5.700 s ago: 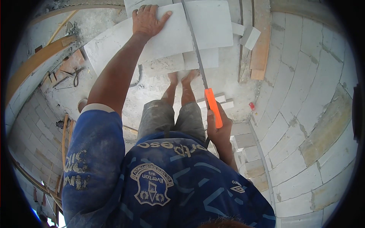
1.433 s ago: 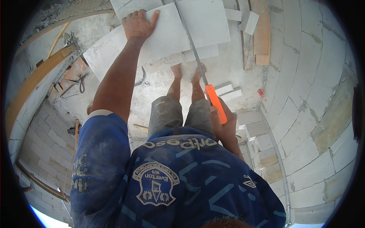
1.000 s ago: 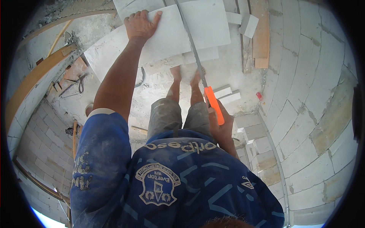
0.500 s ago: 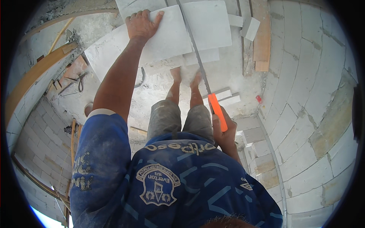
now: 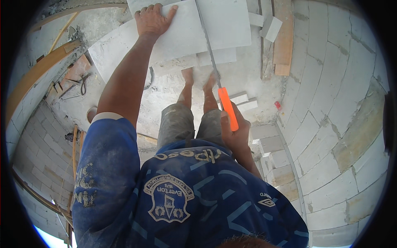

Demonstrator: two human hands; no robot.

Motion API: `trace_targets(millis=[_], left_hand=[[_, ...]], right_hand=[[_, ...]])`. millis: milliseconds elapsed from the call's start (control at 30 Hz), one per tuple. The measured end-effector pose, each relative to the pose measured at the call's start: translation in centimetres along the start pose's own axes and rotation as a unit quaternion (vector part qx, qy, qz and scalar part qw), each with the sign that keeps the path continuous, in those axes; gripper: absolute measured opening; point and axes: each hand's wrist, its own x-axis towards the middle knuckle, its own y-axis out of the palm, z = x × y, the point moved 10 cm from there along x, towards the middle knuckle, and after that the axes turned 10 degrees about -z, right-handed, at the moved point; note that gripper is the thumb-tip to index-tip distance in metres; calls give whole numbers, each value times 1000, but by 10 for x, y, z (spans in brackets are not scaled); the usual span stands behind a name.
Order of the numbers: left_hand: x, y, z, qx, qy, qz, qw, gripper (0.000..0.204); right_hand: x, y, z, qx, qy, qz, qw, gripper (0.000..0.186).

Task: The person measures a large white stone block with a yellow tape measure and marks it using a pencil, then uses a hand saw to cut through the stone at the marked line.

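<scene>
My left hand (image 5: 152, 21) presses down on a pale grey-white block (image 5: 182, 39) at the top of the view, its fingers and thumb spread over the surface. An orange-handled handsaw (image 5: 226, 105) is gripped in my right hand (image 5: 239, 134). From the handle, its long narrow blade runs forward and slightly left, lying along the seam between the left block and another white block (image 5: 229, 27) on the right. How deep the teeth sit in the block is not visible. Both bare feet show just below the blocks.
Block offcuts (image 5: 244, 101) lie on the dusty floor right of my feet. Wooden planks (image 5: 283, 45) and small block pieces (image 5: 271, 29) are at upper right. A block wall (image 5: 331, 95) rises along the right. Curved-looking timber (image 5: 39, 72) and a reddish board (image 5: 78, 68) are at left.
My right hand has pushed the saw forward and a little left, so the handle is closer to the blocks. The left hand stays put on its block.
</scene>
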Motion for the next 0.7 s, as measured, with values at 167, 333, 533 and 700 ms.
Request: trace_targets(millis=[167, 333, 533, 700], left_hand=[[8, 11, -22, -26, -8, 21, 999, 71], [7, 22, 5, 8, 29, -29, 999, 77], [3, 7, -17, -36, -14, 27, 999, 72], [-8, 15, -3, -19, 5, 21, 1000, 75]], right_hand=[[80, 34, -14, 16, -49, -46, 998, 40], [-20, -12, -4, -6, -3, -8, 1000, 40], [71, 33, -24, 1, 7, -6, 1000, 38], [24, 25, -25, 1, 23, -26, 999, 42]])
